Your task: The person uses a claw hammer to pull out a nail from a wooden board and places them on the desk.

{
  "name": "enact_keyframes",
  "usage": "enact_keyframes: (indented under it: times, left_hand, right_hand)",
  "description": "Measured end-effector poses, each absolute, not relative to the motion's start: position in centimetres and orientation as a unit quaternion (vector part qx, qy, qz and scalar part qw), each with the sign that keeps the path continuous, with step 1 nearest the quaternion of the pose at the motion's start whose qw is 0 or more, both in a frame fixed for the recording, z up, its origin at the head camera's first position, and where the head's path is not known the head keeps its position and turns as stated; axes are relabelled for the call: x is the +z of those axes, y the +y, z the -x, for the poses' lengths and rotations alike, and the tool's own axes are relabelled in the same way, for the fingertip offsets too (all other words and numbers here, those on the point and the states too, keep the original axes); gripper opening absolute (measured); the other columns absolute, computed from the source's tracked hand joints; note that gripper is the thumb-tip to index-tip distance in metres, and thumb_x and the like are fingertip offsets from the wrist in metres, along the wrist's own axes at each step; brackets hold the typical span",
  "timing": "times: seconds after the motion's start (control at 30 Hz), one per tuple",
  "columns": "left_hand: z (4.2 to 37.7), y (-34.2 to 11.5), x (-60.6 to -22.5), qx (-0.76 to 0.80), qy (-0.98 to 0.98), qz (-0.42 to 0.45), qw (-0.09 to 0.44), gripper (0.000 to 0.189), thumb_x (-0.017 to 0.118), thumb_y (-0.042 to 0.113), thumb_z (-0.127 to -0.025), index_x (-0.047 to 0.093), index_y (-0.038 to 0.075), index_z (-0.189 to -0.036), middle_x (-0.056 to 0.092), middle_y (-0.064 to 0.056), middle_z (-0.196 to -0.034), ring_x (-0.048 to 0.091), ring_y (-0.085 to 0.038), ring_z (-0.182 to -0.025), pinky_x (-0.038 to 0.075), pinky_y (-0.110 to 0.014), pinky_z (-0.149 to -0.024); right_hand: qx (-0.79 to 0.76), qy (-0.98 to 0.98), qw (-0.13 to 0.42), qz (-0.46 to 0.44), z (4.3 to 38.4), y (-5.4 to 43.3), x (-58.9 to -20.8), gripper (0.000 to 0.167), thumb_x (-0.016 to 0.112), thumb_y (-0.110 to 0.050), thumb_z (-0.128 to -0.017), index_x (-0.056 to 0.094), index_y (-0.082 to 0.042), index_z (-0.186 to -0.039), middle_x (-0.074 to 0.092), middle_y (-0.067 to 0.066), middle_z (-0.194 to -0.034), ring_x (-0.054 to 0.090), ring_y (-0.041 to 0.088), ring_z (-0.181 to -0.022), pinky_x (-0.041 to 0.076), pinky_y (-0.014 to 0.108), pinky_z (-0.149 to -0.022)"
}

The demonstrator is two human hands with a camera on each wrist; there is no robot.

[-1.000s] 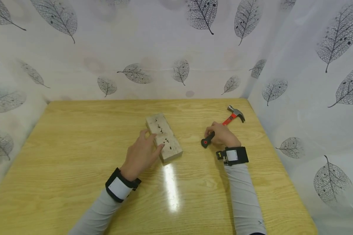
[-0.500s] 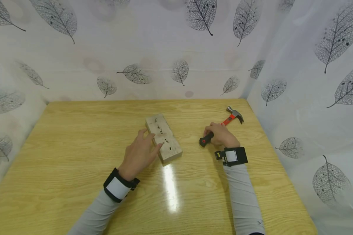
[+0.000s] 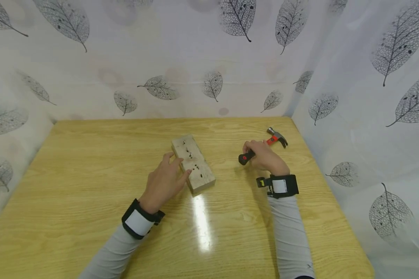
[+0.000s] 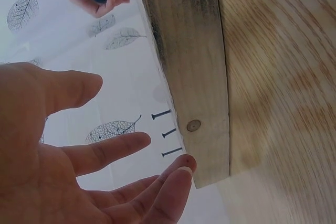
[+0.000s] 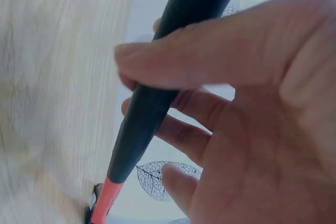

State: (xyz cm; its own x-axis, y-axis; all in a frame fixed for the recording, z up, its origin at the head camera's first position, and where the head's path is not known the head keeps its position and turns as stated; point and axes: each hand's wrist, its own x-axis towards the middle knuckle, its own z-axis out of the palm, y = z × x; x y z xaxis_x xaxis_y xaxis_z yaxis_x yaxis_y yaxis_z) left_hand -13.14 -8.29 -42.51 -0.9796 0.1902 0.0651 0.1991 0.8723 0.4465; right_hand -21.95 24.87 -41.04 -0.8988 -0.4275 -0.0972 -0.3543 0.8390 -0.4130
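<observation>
Rising a little over the last second, the butt of the hammer came up in the right hand, whose thumb and fingers pinched the dark handle; this suggested the tool was being picked up, though whether its head had cleared the right side of the table could not be told. The left hand kept its place beside the wooden block, fingers relaxed and gripping nothing; fingertip contact was unclear. The block lay on the table, left of the hammer. No container showed; at least three nails stuck partly out of the block's top.
</observation>
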Motion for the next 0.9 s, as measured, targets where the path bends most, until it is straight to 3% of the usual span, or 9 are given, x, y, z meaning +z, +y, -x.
enact_keyframes:
  times: [0.13,0.23,0.27,0.4,0.53,0.63,0.7,0.9]
  left_hand:
    - [13.2,-8.4,-42.7,-0.232,-0.967,0.104,0.01,0.056,0.059,0.046,-0.101,0.062,0.004,-0.137,0.043,-0.025,-0.151,0.066,-0.036,-0.106,0.047,-0.032,-0.046]
    - [13.3,-8.4,-42.8,-0.231,-0.967,0.108,0.008,0.055,0.06,0.045,-0.1,0.062,0.004,-0.137,0.044,-0.025,-0.15,0.066,-0.036,-0.107,0.048,-0.033,-0.047]
    - [13.3,-8.4,-42.8,-0.231,-0.967,0.11,0.008,0.055,0.06,0.045,-0.1,0.062,0.004,-0.137,0.044,-0.025,-0.149,0.066,-0.036,-0.108,0.048,-0.033,-0.048]
    - [13.2,-8.3,-42.9,-0.234,-0.965,0.117,0.004,0.054,0.063,0.042,-0.099,0.062,0.003,-0.136,0.046,-0.026,-0.148,0.064,-0.037,-0.111,0.051,-0.035,-0.051]
    - [13.1,-8.2,-42.9,-0.242,-0.963,0.119,-0.001,0.053,0.064,0.04,-0.099,0.062,0.001,-0.135,0.047,-0.027,-0.147,0.064,-0.038,-0.113,0.054,-0.039,-0.056]
    - [13.0,-8.1,-42.8,-0.243,-0.963,0.12,-0.006,0.053,0.063,0.041,-0.099,0.062,0.002,-0.135,0.047,-0.027,-0.146,0.064,-0.038,-0.113,0.055,-0.041,-0.057]
    - [13.0,-8.1,-42.9,-0.242,-0.963,0.121,-0.006,0.053,0.063,0.041,-0.099,0.062,0.002,-0.135,0.047,-0.027,-0.147,0.064,-0.038,-0.113,0.055,-0.041,-0.057]
    - [13.0,-8.0,-42.9,-0.24,-0.963,0.122,-0.01,0.052,0.064,0.04,-0.098,0.063,0.003,-0.135,0.046,-0.027,-0.148,0.063,-0.039,-0.115,0.055,-0.043,-0.058]
  right_hand:
    - [-0.213,0.947,0.086,0.223,21.7,25.2,-40.8,0.04,0.052,0.016,-0.066,0.06,-0.006,-0.098,0.06,0.011,-0.094,0.057,0.035,-0.096,0.018,0.062,-0.117]
    - [-0.202,0.948,0.092,0.229,21.6,25.2,-40.6,0.039,0.057,0.016,-0.067,0.063,-0.005,-0.099,0.062,0.012,-0.095,0.056,0.036,-0.095,0.017,0.062,-0.117]
    - [-0.189,0.951,0.099,0.226,21.6,25.2,-40.5,0.038,0.059,0.015,-0.067,0.066,-0.006,-0.098,0.063,0.012,-0.096,0.056,0.036,-0.096,0.022,0.062,-0.115]
    - [-0.147,0.962,0.141,0.181,21.5,24.7,-41.2,0.031,0.067,0.007,-0.078,0.075,-0.016,-0.098,0.065,0.009,-0.104,0.049,0.04,-0.109,0.028,0.063,-0.105]
    - [-0.137,0.965,0.177,0.138,21.6,23.9,-42.0,0.027,0.069,0.001,-0.084,0.078,-0.02,-0.099,0.063,0.007,-0.113,0.038,0.043,-0.126,0.024,0.067,-0.103]
    - [-0.135,0.961,0.203,0.129,21.7,23.6,-42.2,0.029,0.069,0.002,-0.081,0.077,-0.017,-0.101,0.062,0.009,-0.115,0.037,0.04,-0.127,0.035,0.06,-0.101]
    - [-0.135,0.959,0.218,0.124,21.7,23.6,-42.3,0.029,0.069,0.002,-0.079,0.078,-0.016,-0.101,0.06,0.009,-0.115,0.038,0.037,-0.124,0.042,0.051,-0.092]
    - [-0.141,0.953,0.247,0.106,21.7,23.5,-42.5,0.018,0.063,-0.012,-0.092,0.078,-0.015,-0.101,0.056,0.011,-0.118,0.039,0.034,-0.115,0.041,0.042,-0.083]
